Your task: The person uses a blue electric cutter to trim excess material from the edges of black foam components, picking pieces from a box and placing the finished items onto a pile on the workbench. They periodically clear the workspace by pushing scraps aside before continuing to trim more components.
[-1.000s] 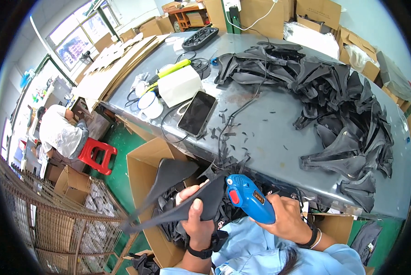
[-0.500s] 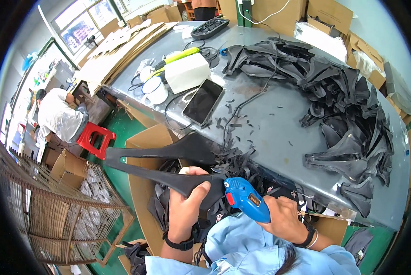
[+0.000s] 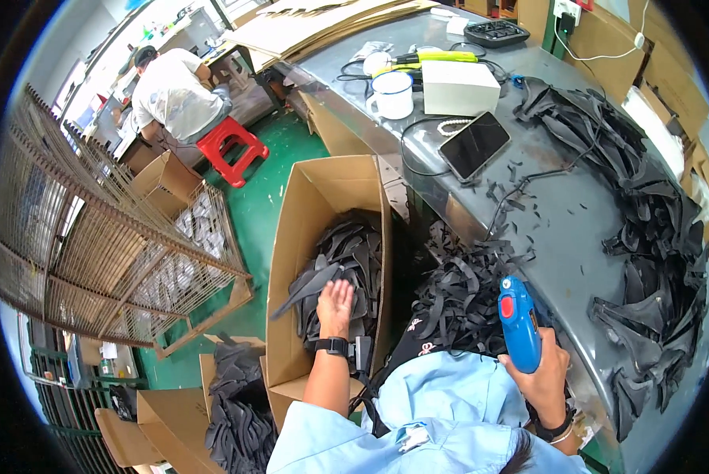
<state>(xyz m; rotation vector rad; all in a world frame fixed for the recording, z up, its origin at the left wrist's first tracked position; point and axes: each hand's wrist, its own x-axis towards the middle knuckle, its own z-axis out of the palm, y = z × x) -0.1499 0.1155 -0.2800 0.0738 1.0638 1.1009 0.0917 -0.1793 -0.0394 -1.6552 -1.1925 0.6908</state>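
My left hand [image 3: 335, 306] is over a tall cardboard box [image 3: 282, 261], its fingers stretched out and holding nothing. Just beyond the fingertips, a long black molded piece [image 3: 311, 286] lies over a pile of similar black pieces [image 3: 358, 257] inside the box. My right hand [image 3: 545, 367] is wrapped round a blue handheld power tool [image 3: 522, 336] with a red button, held upright beside the table edge. Its working end is hard to make out. Thin black offcuts [image 3: 461, 296] are heaped on my lap and against the table edge.
On the grey table [image 3: 560, 237] lie a phone [image 3: 475, 146], a white mug [image 3: 391, 95], a white box [image 3: 458, 87] and a curved heap of black pieces [image 3: 646, 205]. A wire cage [image 3: 117, 261] stands left, near a seated person [image 3: 176, 95] on a red stool [image 3: 232, 150].
My left hand has moved from in front of me to the cardboard box and let go of the forked black piece. My right hand still holds the blue tool, now upright. The view has turned left.
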